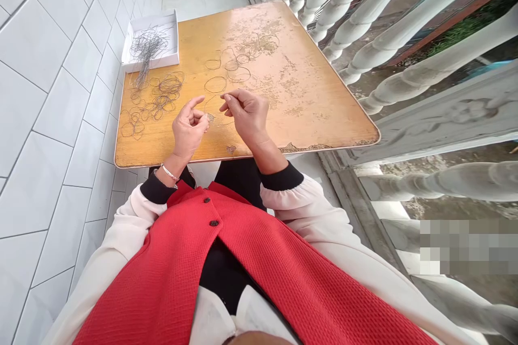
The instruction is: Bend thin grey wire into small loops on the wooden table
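Observation:
Above the near edge of the wooden table (pixel 324 108), my left hand (pixel 189 128) pinches a thin wire (pixel 210 99) between thumb and fingers, its index finger stretched out. The wire curves across to my right hand (pixel 247 114), whose thumb and fingertips are pressed together on its other end. Just beyond my hands lies a round wire loop (pixel 215 84), with several more loops spread behind it. To the left of my left hand is a tangled heap of wire rings (pixel 165 96).
A shallow white box (pixel 168 59) at the table's far left corner holds a bundle of thin wires (pixel 148 46), some hanging over its front. A tiled wall (pixel 52 86) runs along the left. White balusters (pixel 372 48) line the right side.

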`<move>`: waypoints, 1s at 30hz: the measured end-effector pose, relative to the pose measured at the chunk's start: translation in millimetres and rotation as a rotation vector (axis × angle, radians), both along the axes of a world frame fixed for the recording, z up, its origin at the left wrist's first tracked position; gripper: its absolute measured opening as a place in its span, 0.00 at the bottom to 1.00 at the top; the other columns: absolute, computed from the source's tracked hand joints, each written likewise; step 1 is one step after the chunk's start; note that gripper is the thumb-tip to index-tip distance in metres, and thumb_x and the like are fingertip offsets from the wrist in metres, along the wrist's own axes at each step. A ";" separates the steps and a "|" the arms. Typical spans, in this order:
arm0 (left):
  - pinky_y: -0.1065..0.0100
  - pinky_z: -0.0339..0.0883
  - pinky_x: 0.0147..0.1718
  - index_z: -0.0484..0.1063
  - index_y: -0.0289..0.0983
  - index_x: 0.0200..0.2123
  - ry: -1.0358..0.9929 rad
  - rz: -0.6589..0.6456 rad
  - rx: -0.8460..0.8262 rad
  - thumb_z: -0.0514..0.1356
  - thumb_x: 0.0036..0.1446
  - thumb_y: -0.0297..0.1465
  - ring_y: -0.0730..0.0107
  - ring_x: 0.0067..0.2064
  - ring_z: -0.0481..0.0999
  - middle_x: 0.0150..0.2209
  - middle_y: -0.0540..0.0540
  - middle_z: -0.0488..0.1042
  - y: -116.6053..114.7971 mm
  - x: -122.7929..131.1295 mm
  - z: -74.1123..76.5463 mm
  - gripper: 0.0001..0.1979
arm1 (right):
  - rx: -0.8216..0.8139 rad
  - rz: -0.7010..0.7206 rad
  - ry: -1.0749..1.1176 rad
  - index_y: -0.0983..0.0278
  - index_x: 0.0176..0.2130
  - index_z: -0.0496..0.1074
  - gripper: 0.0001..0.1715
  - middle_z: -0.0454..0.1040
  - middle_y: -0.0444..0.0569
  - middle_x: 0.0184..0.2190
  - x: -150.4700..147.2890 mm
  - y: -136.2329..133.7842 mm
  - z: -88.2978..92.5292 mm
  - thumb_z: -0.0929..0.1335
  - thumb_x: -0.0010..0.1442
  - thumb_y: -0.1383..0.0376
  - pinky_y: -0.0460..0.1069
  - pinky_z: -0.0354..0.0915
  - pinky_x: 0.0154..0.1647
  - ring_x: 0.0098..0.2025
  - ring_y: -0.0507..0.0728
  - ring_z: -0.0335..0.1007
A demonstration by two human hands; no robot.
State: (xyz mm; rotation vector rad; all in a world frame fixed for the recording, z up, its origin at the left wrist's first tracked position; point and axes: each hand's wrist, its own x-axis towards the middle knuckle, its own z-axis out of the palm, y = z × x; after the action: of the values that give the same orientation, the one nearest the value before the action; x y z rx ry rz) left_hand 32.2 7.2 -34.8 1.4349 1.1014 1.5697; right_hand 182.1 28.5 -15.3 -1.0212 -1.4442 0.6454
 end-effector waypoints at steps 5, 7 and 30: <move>0.78 0.66 0.26 0.71 0.42 0.54 -0.013 -0.028 -0.003 0.61 0.58 0.23 0.83 0.23 0.71 0.25 0.57 0.75 -0.4 1.0 -1.3 0.21 | 0.054 -0.045 -0.022 0.61 0.33 0.77 0.22 0.75 0.41 0.24 -2.8 -0.7 2.1 0.67 0.67 0.49 0.46 0.68 0.29 0.23 0.48 0.70; 0.78 0.66 0.26 0.71 0.42 0.55 -0.011 -0.026 0.002 0.61 0.58 0.24 0.84 0.23 0.71 0.25 0.58 0.74 -0.8 1.6 -1.7 0.21 | 0.061 -0.061 -0.014 0.61 0.33 0.77 0.22 0.75 0.41 0.24 -3.9 0.0 1.5 0.66 0.67 0.48 0.46 0.68 0.29 0.23 0.48 0.70; 0.77 0.69 0.32 0.70 0.41 0.60 -0.118 0.088 -0.116 0.63 0.63 0.27 0.83 0.26 0.73 0.26 0.57 0.76 -6.3 11.8 -2.2 0.22 | 0.041 -0.093 -0.059 0.59 0.42 0.77 0.28 0.76 0.44 0.26 -2.7 -0.9 -6.7 0.63 0.66 0.41 0.48 0.69 0.31 0.27 0.52 0.73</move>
State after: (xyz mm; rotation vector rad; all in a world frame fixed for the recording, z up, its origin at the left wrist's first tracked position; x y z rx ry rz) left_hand 44.0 0.9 -36.9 1.2167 1.1791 1.6022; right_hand 179.4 27.6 -22.1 -1.0763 -1.4458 0.5203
